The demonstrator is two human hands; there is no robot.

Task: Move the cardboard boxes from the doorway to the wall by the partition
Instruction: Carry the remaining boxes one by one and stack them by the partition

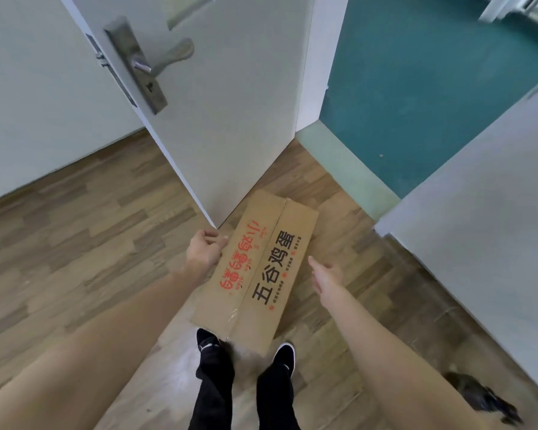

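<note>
One brown cardboard box (pixel 255 271) lies on the wooden floor just inside the doorway, its taped top printed with red and black characters. My left hand (pixel 204 249) is at the box's left edge, fingers curled against the side, touching it. My right hand (pixel 325 276) hovers just right of the box with fingers spread, a small gap between it and the cardboard. My two black shoes stand at the near end of the box.
A white door (pixel 230 103) with a metal lever handle (pixel 156 62) stands open, its bottom corner beside the box. A white wall (pixel 485 212) flanks the right. Teal floor (pixel 416 88) lies beyond the threshold. A dark object (pixel 479 398) lies at the wall's foot.
</note>
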